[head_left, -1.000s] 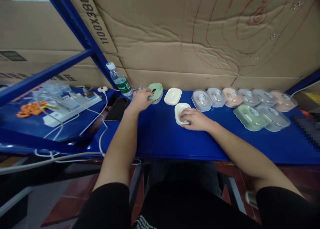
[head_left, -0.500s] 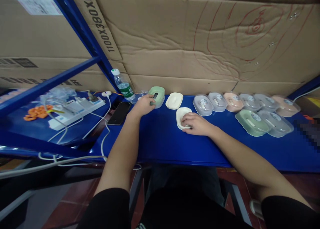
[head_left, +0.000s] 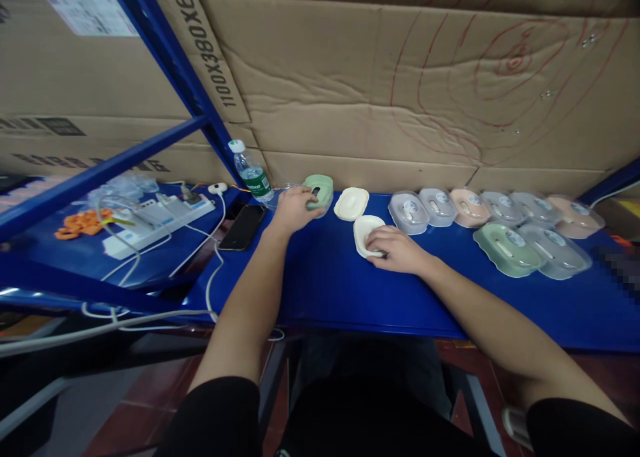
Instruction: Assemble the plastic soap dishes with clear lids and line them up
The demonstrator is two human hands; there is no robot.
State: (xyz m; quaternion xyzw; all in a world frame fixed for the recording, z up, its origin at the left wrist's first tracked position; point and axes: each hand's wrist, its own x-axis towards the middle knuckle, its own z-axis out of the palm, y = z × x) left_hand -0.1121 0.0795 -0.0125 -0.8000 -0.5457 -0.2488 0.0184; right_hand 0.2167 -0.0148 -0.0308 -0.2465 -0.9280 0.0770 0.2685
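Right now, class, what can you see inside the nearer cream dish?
Fingers of the right hand reach into the cream dish, whose pale inner surface shows beside them. Anything beneath the fingers is covered and cannot be seen.

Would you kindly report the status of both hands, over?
Left hand on green box. Right hand reaching into cream dish. Shallow cream tray just beyond; neither hand blocked.

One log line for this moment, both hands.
left hand: at green dish | right hand: fingers inside cream dish | phone: left
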